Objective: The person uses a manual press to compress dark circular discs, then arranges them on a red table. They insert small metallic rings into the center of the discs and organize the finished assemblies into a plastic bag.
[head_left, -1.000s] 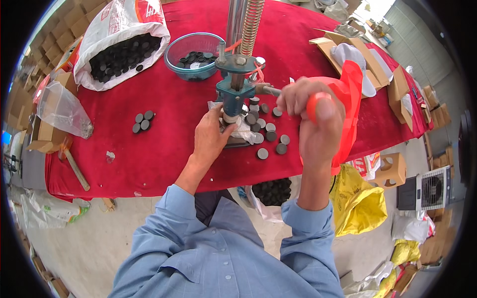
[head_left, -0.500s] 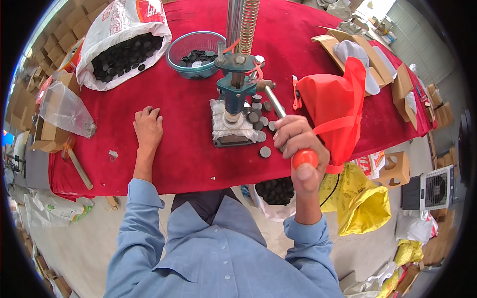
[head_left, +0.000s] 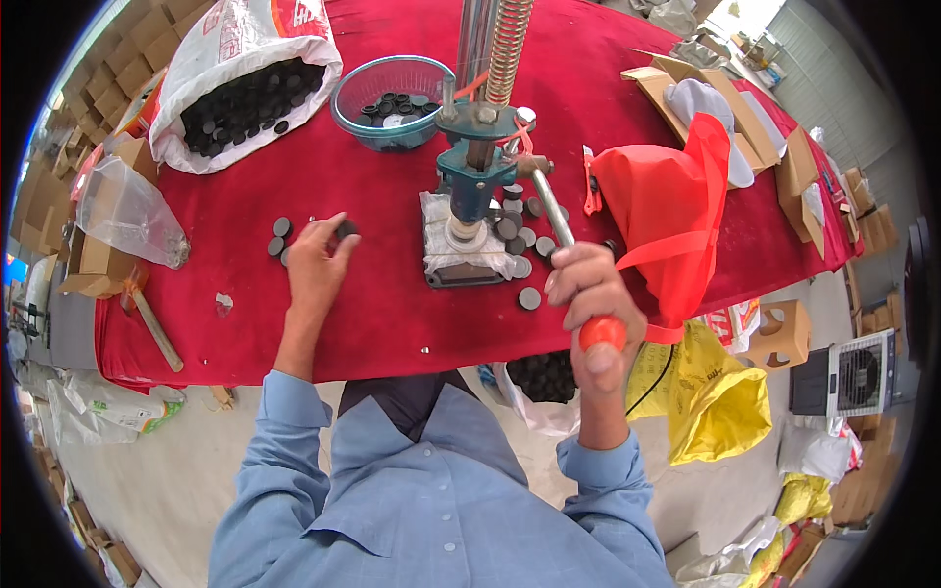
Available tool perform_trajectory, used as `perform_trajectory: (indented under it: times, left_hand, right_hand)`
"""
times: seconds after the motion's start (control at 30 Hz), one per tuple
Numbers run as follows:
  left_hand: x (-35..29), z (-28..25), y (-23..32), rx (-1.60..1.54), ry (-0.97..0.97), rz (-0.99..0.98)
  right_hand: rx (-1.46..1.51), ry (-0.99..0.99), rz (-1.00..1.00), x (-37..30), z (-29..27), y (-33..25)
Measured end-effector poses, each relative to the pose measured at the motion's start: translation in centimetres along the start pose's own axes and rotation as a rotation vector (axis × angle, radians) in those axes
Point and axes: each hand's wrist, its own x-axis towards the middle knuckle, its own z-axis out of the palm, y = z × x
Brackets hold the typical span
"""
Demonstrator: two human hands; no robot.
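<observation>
My left hand (head_left: 316, 267) is over the red tablecloth, pinching a small round black cap (head_left: 346, 229) between thumb and fingers. Beside that hand lie a few more black caps (head_left: 282, 226), one partly covered by it. My right hand (head_left: 595, 299) is wrapped around the lever (head_left: 554, 208) of a green hand press (head_left: 470, 167), its thumb on the red knob (head_left: 603, 332). The press ram rests low, a pale tip over the plastic-wrapped base (head_left: 439, 253). Several grey and black caps (head_left: 529, 298) lie along the right side of that base.
Behind the press stands a blue-green basket (head_left: 390, 73) of caps. A white sack (head_left: 176, 127) of black caps lies open at the far left. A red bag (head_left: 657, 186) sits right of the lever. A hammer (head_left: 155, 328) lies at left; a sack of caps (head_left: 539, 416) stands below the table edge.
My left hand has moved right and now pinches a black cap. The black caps to its left have come into view. My right hand still holds the lever, slightly lower.
</observation>
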Motion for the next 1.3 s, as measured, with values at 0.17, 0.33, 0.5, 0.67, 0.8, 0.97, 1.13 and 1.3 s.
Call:
perform_trajectory:
  times: [0.17,0.33,0.5,0.67,0.8,0.97,1.13,1.3]
  left_hand:
    - [-0.8,4.3,7.2,-0.225,-0.108,0.056]
    - [-0.3,8.0,10.3,-0.231,-0.089,0.125]
    - [-0.1,8.7,10.9,-0.234,-0.082,0.106]
    - [-0.7,7.6,10.1,-0.183,0.089,0.126]
    - [-1.7,3.6,5.8,0.073,0.163,0.118]
    - [-3.7,-1.1,-1.7,0.444,0.161,-0.037]
    - [-4.8,-2.5,-4.3,0.431,0.149,-0.093]
    - [-5.4,-3.0,-4.9,0.229,0.159,-0.153]
  right_hand:
    - [0.095,-0.035,0.072,7.7,-0.5,-2.0]
    - [0.111,0.027,0.281,12.8,0.1,-3.3]
    - [0.108,0.036,0.182,11.3,0.0,-2.3]
    - [0.129,0.004,-0.023,4.6,0.4,-0.9]
    - [0.026,0.042,-0.059,-2.2,0.3,1.6]
    - [-0.019,0.004,-0.015,-1.3,-0.2,1.0]
    - [0.017,-0.034,-0.003,1.6,-0.3,-0.7]
    - [0.071,-0.066,0.001,4.9,-0.7,-1.3]
